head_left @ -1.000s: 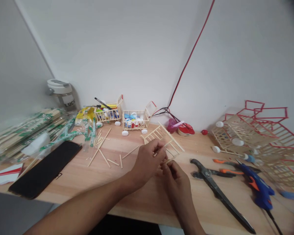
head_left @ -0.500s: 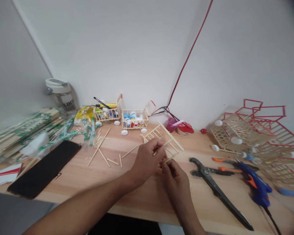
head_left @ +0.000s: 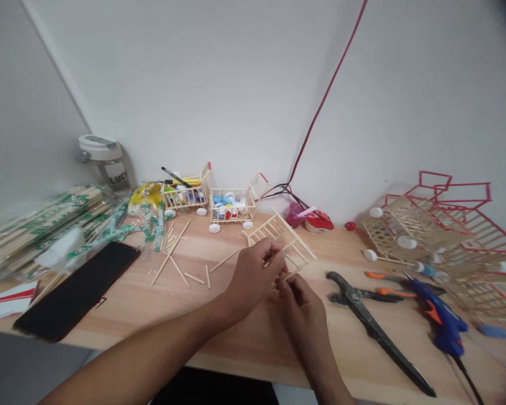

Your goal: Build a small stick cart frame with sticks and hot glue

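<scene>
Both hands meet at a small frame of thin wooden sticks (head_left: pixel 298 245), tilted above the wooden table (head_left: pixel 244 360). My left hand (head_left: pixel 255 270) is closed, its thumb and fingers pinching the near part of the frame. Just below and to the right, my right hand (head_left: pixel 304 306) pinches the frame's near edge between thumb and finger. The fingers cover the part where they grip. Left of my hands lie several loose cut sticks (head_left: pixel 179 270). Behind stands a finished miniature stick cart (head_left: pixel 231 208) filled with bottle caps.
On the right lie large pliers (head_left: pixel 371 323), orange-handled cutters (head_left: pixel 390 292) and a blue glue gun (head_left: pixel 438 315). Stacked stick carts (head_left: pixel 442 236) stand beyond. At left are a black phone (head_left: pixel 78 292), bagged sticks (head_left: pixel 46 225) and a lidded jar (head_left: pixel 105 160). Another cart (head_left: pixel 184 194) holds pens.
</scene>
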Demonstrator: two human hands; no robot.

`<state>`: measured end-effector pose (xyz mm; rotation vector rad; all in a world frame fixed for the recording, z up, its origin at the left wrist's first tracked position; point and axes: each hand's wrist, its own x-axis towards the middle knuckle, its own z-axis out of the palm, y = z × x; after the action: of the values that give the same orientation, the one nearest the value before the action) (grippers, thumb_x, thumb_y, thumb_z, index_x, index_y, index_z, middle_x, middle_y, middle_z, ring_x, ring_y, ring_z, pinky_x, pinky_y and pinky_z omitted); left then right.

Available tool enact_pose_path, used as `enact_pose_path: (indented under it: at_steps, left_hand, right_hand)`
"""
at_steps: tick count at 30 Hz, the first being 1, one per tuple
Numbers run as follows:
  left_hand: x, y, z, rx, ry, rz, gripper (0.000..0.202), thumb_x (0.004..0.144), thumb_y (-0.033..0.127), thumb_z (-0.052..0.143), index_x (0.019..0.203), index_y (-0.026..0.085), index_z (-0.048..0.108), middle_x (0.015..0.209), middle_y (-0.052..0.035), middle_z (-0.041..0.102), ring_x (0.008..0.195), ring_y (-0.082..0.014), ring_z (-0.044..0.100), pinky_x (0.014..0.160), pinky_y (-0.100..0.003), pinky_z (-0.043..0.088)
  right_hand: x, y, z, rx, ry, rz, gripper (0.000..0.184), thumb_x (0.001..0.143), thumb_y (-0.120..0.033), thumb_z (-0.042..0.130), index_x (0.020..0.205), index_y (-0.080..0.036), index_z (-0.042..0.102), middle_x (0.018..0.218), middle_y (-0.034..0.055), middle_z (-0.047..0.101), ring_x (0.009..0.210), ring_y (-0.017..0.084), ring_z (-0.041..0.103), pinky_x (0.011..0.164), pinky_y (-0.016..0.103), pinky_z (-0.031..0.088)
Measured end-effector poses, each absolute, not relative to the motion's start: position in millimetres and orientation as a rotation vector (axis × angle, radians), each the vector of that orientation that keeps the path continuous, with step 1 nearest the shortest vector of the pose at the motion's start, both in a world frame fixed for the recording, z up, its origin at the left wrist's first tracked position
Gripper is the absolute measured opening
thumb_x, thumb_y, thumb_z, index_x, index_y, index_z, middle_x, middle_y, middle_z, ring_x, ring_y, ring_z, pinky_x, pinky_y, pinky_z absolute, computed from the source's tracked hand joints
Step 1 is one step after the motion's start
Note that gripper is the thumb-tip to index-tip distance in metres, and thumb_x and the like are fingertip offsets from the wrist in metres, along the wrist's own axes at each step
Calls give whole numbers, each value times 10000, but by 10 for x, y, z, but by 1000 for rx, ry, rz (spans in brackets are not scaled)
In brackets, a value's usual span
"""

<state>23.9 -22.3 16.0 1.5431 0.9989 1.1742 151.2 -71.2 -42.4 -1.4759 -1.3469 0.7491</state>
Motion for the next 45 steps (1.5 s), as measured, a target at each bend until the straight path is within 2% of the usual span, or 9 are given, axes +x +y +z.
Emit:
enact_pose_path:
  at_steps: [13, 25, 45]
  left_hand:
    - [226, -216, 178, 1543, 990, 1172, 205, 886, 251, 535, 702, 175, 585, 652, 25, 634, 621, -114, 599, 624, -220, 455]
    - [227, -212, 176, 1560, 985, 1167, 215, 890, 242, 532, 692, 174, 580, 655, 27, 631, 621, -111, 597, 628, -221, 451]
    - [212, -209, 165, 1563, 966, 1170, 201, 882, 221, 525, 698, 174, 588, 664, 22, 635, 628, -113, 597, 632, -218, 455]
  right_hand:
    - [1518, -706, -426, -1509, -1354, 732, 367, 904, -523, 535, 753, -195, 606, 698, 9, 620, 749, 181, 586, 645, 249, 405]
    - [1507, -699, -422, -1502, -1339, 724, 343, 904, -494, 543, 744, -197, 602, 772, 24, 679, 719, 166, 570, 624, 242, 401]
    - [1503, -728, -411, -1509, -1356, 708, 344, 906, -493, 535, 742, -197, 596, 726, 12, 641, 715, 164, 565, 627, 243, 397]
